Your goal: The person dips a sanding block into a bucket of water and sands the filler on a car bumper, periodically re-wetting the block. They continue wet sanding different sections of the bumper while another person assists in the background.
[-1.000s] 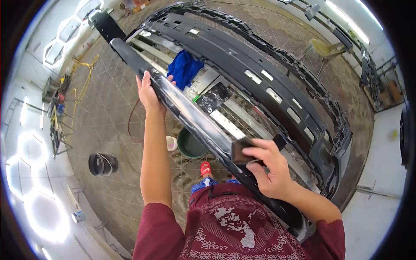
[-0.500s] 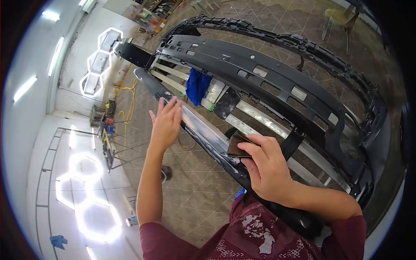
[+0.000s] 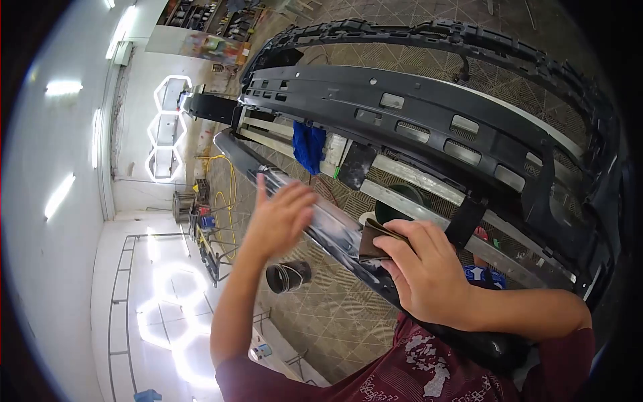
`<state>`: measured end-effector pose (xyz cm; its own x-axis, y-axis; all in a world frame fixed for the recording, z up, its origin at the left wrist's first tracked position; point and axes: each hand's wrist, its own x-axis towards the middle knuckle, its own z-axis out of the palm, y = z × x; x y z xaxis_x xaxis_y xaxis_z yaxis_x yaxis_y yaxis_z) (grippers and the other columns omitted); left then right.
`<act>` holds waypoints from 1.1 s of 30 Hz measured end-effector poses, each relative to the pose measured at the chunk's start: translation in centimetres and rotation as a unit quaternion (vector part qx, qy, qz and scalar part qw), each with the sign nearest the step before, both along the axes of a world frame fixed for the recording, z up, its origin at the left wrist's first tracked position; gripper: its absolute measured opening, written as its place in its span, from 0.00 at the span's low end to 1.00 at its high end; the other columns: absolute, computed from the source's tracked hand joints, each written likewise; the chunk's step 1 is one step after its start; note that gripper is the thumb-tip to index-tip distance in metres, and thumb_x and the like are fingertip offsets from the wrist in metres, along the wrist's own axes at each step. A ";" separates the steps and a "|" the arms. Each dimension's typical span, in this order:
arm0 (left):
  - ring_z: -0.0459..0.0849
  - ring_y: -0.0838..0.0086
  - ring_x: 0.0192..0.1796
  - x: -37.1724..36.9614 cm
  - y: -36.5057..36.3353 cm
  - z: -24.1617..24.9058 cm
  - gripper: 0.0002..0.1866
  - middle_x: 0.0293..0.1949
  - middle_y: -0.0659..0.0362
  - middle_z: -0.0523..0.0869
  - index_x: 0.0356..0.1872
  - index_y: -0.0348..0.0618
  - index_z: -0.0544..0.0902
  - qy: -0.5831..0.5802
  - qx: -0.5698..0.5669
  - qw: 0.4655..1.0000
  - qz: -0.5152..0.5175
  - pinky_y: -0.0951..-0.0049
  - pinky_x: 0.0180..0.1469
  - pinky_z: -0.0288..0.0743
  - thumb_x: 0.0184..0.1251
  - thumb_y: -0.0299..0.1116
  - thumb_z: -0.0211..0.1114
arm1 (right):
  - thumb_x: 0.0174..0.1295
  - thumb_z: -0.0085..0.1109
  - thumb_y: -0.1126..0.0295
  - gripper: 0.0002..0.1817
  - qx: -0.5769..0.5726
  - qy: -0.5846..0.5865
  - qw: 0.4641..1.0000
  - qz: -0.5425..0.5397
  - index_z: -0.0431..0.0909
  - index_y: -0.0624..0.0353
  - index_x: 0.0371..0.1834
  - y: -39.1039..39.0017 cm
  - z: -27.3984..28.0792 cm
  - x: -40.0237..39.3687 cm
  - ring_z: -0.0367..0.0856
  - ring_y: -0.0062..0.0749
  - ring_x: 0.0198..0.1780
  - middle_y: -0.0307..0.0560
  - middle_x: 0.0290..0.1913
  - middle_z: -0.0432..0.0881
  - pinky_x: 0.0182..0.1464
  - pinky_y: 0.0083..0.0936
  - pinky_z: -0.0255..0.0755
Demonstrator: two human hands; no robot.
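Observation:
A long dark bumper strip (image 3: 239, 153) runs diagonally in front of me, with a pale, dusty sanded patch (image 3: 333, 222) along its middle. My right hand (image 3: 432, 271) pinches a folded piece of brown sandpaper (image 3: 374, 242) between thumb and fingers, at the near end of that patch. Farther up the strip is my left hand (image 3: 284, 216), slightly blurred, its fingers stretched out across the strip's edge and its thumb apart. Nothing shows in the left hand.
Past the strip, a large black bumper (image 3: 321, 90) lies on a metal-railed stand (image 3: 408, 204). A blue cloth (image 3: 309, 149) hangs over the rails. On the tiled floor stands a dark bucket (image 3: 289, 277). A yellow hose (image 3: 232, 194) lies near the wall.
My left hand has gone from flat fingers on the strip to a blurred, more raised pose nearer the sanded patch. The sandpaper stays in my right hand. The whole view has shifted.

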<state>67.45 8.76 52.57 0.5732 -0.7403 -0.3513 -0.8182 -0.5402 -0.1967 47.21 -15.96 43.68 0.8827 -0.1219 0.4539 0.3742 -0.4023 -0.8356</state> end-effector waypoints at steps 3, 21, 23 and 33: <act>0.75 0.61 0.76 6.2 3.2 0.1 0.21 0.68 0.60 0.84 0.65 0.53 0.85 -0.008 0.016 0.999 0.046 0.23 0.82 0.33 0.86 0.46 0.48 | 0.61 0.69 0.75 0.21 0.009 0.020 1.000 0.001 0.79 0.62 0.58 -0.1 0.1 0.0 0.80 0.53 0.56 0.56 0.57 0.80 0.58 0.44 0.74; 0.83 0.55 0.61 10.5 8.3 -10.1 0.31 0.46 0.53 0.91 0.41 0.41 0.90 -0.116 -0.452 0.884 0.020 0.47 0.78 0.55 0.74 0.48 0.39 | 0.66 0.69 0.75 0.21 0.294 0.250 0.886 0.257 0.86 0.60 0.62 2.5 -5.1 11.1 0.87 0.39 0.59 0.56 0.57 0.89 0.64 0.33 0.77; 0.84 0.56 0.58 10.3 8.2 -10.6 0.31 0.45 0.54 0.92 0.39 0.40 0.90 -0.136 -0.477 0.868 0.028 0.48 0.76 0.59 0.73 0.49 0.38 | 0.67 0.69 0.72 0.21 0.253 0.258 0.902 0.236 0.86 0.59 0.63 5.9 -5.7 16.0 0.88 0.36 0.58 0.55 0.57 0.90 0.62 0.34 0.78; 0.85 0.55 0.55 10.9 8.8 -12.8 0.31 0.43 0.52 0.92 0.39 0.39 0.89 -0.170 -0.548 0.819 0.010 0.46 0.73 0.65 0.74 0.48 0.37 | 0.65 0.70 0.74 0.21 0.275 0.300 0.885 0.225 0.86 0.58 0.63 3.7 -4.4 12.2 0.89 0.39 0.62 0.52 0.60 0.90 0.67 0.35 0.78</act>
